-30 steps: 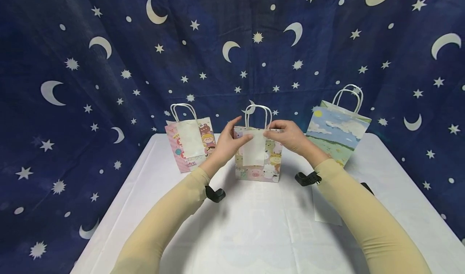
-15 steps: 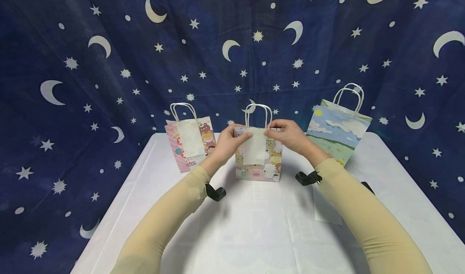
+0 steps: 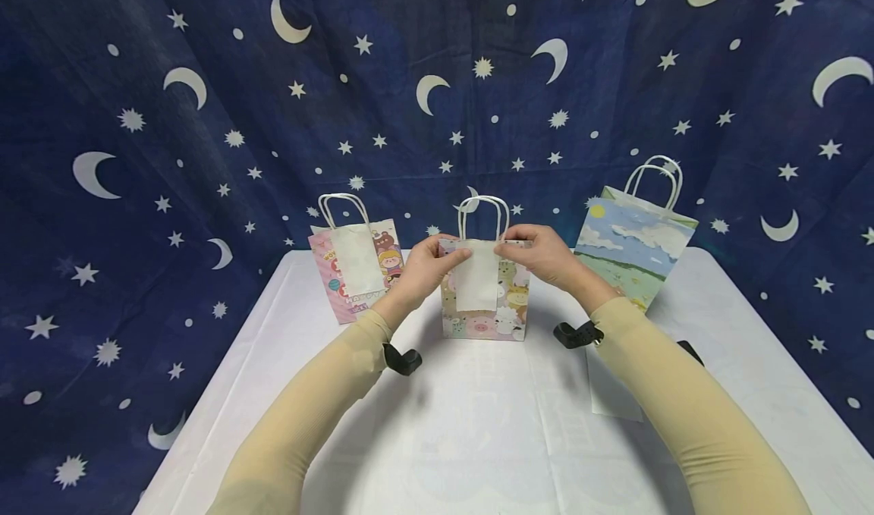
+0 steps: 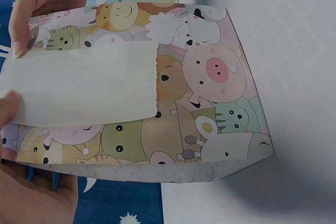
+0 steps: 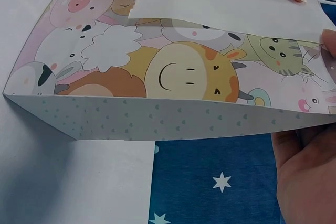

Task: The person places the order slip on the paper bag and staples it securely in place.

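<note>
At left leans the pink bag [image 3: 329, 272], near the left hand [image 3: 426, 268]. This hand's fingers, spread from the thumb a second ago, now fold behind the animal-print bag [image 3: 483, 325], while the thumb presses the white paper [image 3: 477, 280] on its front; the grip is closed to the bag's thickness. I judge that both sides are now steadied. This bag stands upright near the far edge of the table [image 3: 478, 416]. The right hand [image 3: 542, 255] pinches it likewise. Further right, the landscape bag [image 3: 631, 238] limits sideways movement; more room seems toward the person.
</note>
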Available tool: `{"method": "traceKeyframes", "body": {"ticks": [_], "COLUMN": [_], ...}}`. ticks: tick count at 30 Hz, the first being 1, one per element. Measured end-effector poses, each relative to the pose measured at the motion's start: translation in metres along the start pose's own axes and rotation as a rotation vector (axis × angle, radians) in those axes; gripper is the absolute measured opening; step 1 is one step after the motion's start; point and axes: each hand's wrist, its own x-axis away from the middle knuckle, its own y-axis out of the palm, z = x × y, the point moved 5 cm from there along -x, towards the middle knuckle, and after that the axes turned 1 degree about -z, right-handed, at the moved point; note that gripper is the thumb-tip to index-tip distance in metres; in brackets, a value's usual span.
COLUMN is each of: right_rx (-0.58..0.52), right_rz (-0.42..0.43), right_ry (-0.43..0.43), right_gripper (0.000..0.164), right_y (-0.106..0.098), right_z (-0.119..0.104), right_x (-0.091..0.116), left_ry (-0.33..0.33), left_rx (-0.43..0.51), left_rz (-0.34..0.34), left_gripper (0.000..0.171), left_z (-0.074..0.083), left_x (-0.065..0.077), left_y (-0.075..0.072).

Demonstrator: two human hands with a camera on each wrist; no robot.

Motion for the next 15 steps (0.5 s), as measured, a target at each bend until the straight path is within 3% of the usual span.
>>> {"method": "traceKeyframes", "body": {"ticks": [15], "right_rx": [-0.011], "right_rz": [-0.006], "right_ry": [0.008], "right_gripper": [0.03], "right_y": [0.0021], "right_z": [0.0009], "right_x": [-0.0014], "left_ry": [0.02], "left_rx": [-0.072], "left_rz": [0.002], "left_gripper": [0.028], "left_z": [-0.0003], "left_x": [0.0006], "left_y": [-0.0042]}}
